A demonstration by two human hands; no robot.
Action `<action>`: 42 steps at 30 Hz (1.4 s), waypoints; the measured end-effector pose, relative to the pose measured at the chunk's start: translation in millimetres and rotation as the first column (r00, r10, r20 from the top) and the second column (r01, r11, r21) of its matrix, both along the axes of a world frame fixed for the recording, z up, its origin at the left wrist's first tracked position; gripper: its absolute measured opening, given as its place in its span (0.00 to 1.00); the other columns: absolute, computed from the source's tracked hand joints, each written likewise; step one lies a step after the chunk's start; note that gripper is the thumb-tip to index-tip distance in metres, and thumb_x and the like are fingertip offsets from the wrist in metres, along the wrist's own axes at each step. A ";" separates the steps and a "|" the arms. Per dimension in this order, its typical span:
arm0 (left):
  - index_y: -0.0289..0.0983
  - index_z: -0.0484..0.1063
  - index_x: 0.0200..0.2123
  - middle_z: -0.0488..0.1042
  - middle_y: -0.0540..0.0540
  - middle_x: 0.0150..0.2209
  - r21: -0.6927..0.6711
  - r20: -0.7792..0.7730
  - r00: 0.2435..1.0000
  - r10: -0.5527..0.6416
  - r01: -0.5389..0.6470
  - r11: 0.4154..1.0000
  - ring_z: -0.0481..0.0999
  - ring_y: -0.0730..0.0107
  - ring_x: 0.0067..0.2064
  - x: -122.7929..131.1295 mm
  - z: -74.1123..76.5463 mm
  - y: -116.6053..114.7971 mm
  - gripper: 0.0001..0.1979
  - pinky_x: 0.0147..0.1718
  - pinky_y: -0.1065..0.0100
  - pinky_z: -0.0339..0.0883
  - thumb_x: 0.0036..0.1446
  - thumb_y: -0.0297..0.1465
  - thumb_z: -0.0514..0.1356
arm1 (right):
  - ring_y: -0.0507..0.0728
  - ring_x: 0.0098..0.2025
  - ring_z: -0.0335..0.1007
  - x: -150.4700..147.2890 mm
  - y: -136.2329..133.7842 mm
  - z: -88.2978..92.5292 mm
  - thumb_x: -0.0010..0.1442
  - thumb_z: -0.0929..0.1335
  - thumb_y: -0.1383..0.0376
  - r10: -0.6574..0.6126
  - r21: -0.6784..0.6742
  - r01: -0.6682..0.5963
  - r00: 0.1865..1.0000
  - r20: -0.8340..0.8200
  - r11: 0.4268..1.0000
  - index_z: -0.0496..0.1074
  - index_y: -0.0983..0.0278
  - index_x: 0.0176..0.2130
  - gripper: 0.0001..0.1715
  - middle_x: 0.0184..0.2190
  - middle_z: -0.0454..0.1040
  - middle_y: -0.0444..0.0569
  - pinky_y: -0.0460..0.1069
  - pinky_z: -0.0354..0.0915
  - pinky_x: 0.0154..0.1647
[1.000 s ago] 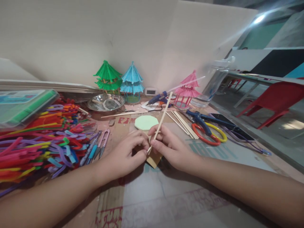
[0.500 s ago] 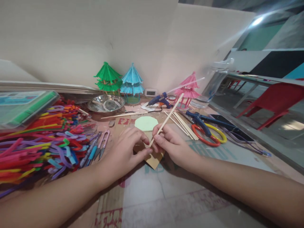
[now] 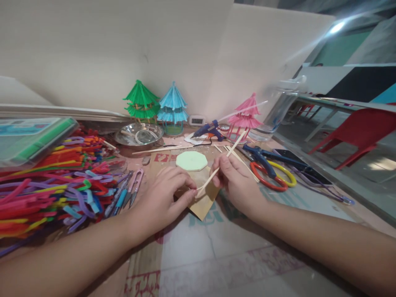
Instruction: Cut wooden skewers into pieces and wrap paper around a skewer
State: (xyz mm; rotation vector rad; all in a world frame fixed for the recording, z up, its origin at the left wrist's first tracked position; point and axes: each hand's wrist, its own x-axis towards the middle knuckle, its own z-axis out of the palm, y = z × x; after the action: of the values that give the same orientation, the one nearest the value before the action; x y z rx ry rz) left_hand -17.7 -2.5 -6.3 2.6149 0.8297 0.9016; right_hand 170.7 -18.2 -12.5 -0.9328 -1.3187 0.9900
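My right hand [image 3: 233, 181] grips a long thin wooden stick [image 3: 213, 175], which slants from upper right down toward the left fingertips. My left hand [image 3: 175, 189] has its thumb and index finger pinched together near that stick's lower end. A thin pale sliver [image 3: 200, 188] shows at the left fingertips; whether it is a separate piece cannot be made out. Beneath both hands lies a brown card piece [image 3: 202, 206], one corner pointing toward me. Just beyond it is a pale green many-sided disc [image 3: 191, 161]. More wooden sticks [image 3: 239, 159] lie past my right hand.
Pipe cleaners [image 3: 62, 194], pens [image 3: 122, 194] and thread snips [image 3: 135, 185] lie left. Behind stand a metal bowl [image 3: 139, 142], green [image 3: 140, 99], blue [image 3: 173, 103] and pink [image 3: 246, 111] tiered models, and a glue gun [image 3: 208, 131]. Scissors [image 3: 269, 173] and a phone [image 3: 305, 167] lie right.
My right hand has moved a little right and away from my left hand, taking the stick with it. The left hand has hardly moved. More of the brown card shows between them.
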 end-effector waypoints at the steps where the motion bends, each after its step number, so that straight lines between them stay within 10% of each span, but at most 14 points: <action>1: 0.37 0.69 0.32 0.73 0.48 0.34 0.017 0.001 1.000 0.000 -0.001 1.000 0.69 0.67 0.39 0.0 -0.3 0.1 0.04 0.40 0.65 0.61 0.60 0.28 0.56 | 0.47 0.18 0.54 0.3 0.9 -0.6 0.60 0.64 0.45 0.011 -0.017 -0.011 1.000 -0.007 1.000 0.62 0.62 0.29 0.24 0.15 0.63 0.38 0.44 0.52 0.20; 26: 0.38 0.69 0.33 0.73 0.49 0.35 0.203 -0.060 0.996 -0.063 0.074 0.976 0.69 0.67 0.41 1.2 -2.8 0.3 0.03 0.45 0.63 0.60 0.59 0.27 0.57 | 0.47 0.15 0.56 -4.3 2.9 -4.9 0.56 0.65 0.43 0.238 -0.159 -0.241 0.971 -0.033 0.958 0.61 0.62 0.29 0.25 0.13 0.65 0.37 0.43 0.51 0.17; 32: 0.38 0.63 0.34 0.68 0.47 0.34 0.098 0.182 0.964 0.195 -0.215 0.972 0.68 0.66 0.38 -3.1 2.0 6.3 0.04 0.38 0.64 0.63 0.60 0.26 0.50 | 0.47 0.15 0.55 -6.3 -7.1 -3.3 0.58 0.65 0.46 0.374 -0.184 -0.381 0.925 -0.075 0.906 0.61 0.62 0.27 0.24 0.14 0.63 0.37 0.43 0.51 0.17; 35: 0.39 0.64 0.35 0.69 0.49 0.33 0.072 0.178 0.983 -0.052 0.040 0.997 0.69 0.70 0.37 -5.1 9.6 -9.2 0.05 0.38 0.67 0.64 0.63 0.26 0.51 | 0.47 0.16 0.55 -3.5 0.3 -3.9 0.56 0.67 0.48 0.339 -0.150 -0.368 0.922 -0.188 0.917 0.62 0.63 0.27 0.22 0.15 0.65 0.38 0.43 0.52 0.18; 38: 0.39 0.67 0.37 0.71 0.48 0.34 0.080 0.050 0.904 -0.425 0.421 0.904 0.70 0.68 0.39 -5.2 15.1 -29.1 0.03 0.43 0.65 0.64 0.63 0.28 0.53 | 0.47 0.15 0.55 1.1 12.0 -5.7 0.56 0.67 0.51 0.277 -0.151 -0.321 0.926 -0.255 0.935 0.62 0.63 0.27 0.20 0.15 0.66 0.39 0.43 0.50 0.17; 42: 0.40 0.65 0.39 0.71 0.47 0.35 0.047 0.121 0.959 -0.258 0.254 0.966 0.70 0.67 0.39 -2.4 10.5 -28.0 0.04 0.40 0.64 0.65 0.62 0.27 0.53 | 0.48 0.15 0.55 3.8 18.9 -6.7 0.56 0.66 0.53 0.244 -0.162 -0.304 0.918 -0.313 0.939 0.62 0.63 0.26 0.18 0.15 0.66 0.40 0.43 0.50 0.16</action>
State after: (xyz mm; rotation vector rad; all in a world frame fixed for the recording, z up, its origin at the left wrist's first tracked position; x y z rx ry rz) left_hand -20.2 -30.5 4.2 2.5809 0.4355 0.9980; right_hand 174.5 0.7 -19.1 -0.7307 -1.1294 1.4496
